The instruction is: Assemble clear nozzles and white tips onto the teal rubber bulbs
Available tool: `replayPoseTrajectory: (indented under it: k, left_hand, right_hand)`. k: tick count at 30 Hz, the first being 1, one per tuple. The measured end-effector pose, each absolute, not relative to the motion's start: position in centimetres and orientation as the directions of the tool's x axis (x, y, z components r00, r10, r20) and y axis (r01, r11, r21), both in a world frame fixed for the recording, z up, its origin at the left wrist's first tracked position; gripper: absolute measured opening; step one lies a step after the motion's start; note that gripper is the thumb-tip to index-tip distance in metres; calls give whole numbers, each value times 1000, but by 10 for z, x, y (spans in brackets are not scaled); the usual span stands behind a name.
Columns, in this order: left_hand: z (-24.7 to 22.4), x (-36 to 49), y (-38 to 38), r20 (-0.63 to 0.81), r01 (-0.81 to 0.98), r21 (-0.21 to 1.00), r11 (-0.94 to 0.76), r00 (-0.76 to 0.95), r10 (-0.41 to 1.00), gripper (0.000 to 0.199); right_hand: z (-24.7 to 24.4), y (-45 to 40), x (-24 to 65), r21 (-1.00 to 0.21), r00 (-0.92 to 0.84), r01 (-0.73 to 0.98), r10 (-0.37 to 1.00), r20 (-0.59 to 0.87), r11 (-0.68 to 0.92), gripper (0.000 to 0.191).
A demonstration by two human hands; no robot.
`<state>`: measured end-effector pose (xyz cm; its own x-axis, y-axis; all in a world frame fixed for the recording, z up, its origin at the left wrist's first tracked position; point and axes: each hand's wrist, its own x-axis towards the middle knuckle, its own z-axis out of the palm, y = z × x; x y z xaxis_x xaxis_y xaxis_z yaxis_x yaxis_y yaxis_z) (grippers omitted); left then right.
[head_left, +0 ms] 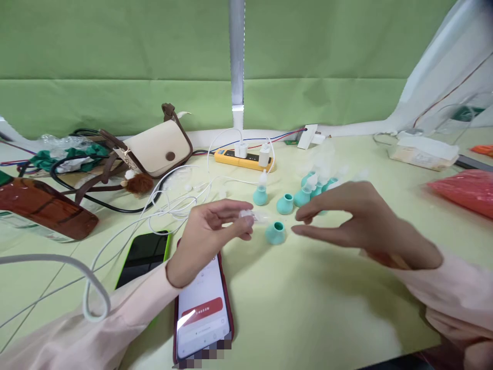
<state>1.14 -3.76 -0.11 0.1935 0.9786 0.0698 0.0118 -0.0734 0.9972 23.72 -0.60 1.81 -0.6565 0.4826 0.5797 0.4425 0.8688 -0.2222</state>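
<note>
Between the thumb and fingers of my left hand point(219, 226) is a small clear plastic tip point(262, 217), pointing right. My right hand point(346, 218) is empty, its thumb and fingers parted, just right of a teal rubber bulb point(276, 234) with an open top. A second open teal bulb point(285, 204) stands behind that one. Farther back, a teal bulb with a clear tip point(260, 195) stands upright. Several more tipped bulbs point(302, 196) cluster behind my right hand, which partly hides them.
A lit phone point(204, 318) and a green-edged phone point(144, 252) lie under my left arm. White cables point(169, 205) tangle at left, near a cream handbag point(159, 149) and a brown bottle point(46, 208). A yellow power strip point(227, 160) sits behind; a red bag point(466, 190) lies right.
</note>
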Motion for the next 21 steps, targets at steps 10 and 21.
replayPoseTrajectory:
  k: [10,21]
  left_hand:
    - [2,5,-35,21,-107,994,-7,140,990,13]
    - [6,9,-47,-31,-202,974,107,350,936,19]
  right_hand:
    - [-35,32,239,-229,-707,707,679,-199,669,11]
    - [-46,38,235,-110,-679,732,707,-199,672,12]
